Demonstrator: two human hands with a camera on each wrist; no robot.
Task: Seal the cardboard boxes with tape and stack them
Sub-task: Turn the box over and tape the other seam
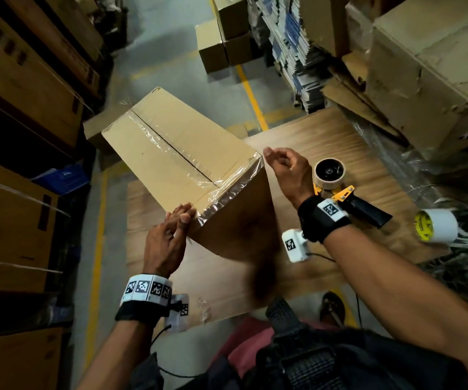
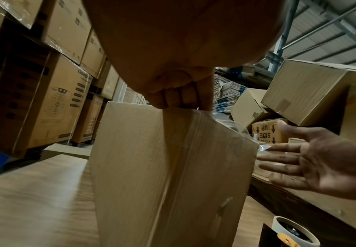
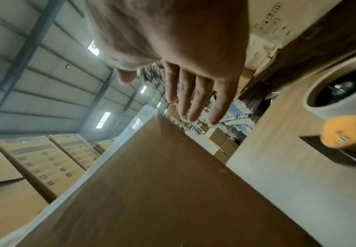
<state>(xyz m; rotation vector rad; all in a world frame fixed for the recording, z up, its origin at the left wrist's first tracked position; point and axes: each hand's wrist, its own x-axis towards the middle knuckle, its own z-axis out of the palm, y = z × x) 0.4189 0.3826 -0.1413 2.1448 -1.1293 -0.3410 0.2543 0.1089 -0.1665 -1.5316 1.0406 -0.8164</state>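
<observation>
Head view, box: the cardboard box (image 1: 182, 153) stands in the middle of the frame on a wood-grain table (image 1: 339, 142); clear tape (image 1: 171, 142) runs along its top seam and a second strip wraps the near top edge, wrinkled and shiny

Head view, left hand: the left hand (image 1: 168, 240), lower left of centre, has its fingertips (image 1: 183, 213) on the box's near corner, pressing the tape end there; the fingers lie close together and nearly straight, holding nothing

Head view, right hand: the right hand (image 1: 286, 170), right of centre, hovers just beside the box's right corner, apart from it; fingers loosely bent, nothing in them

Head view, tools: the tape dispenser (image 1: 339, 187) with yellow frame and black handle lies on the table right of the right hand; a spare white tape roll (image 1: 435, 225) lies further right

Left wrist view: the fingertips meet the box's top edge (image 2: 185, 110) at centre; the right hand (image 2: 320, 165) at the right edge is spread wide, palm towards the box's side, near loose clear tape

Right wrist view: the fingers (image 3: 198, 100) hang straight and slightly parted above the box's side (image 3: 162, 183); the dispenser sits at the right edge

Step, as judged: sealing looks nearly finished; the hands are smoothing the edge strip

Next move, as judged: press the loose tape flat at the right corner, then take the box in both hands for stacking; the stacked boxes (image 1: 224, 43) at the top of the head view may be the place, though that is uncertain
</observation>
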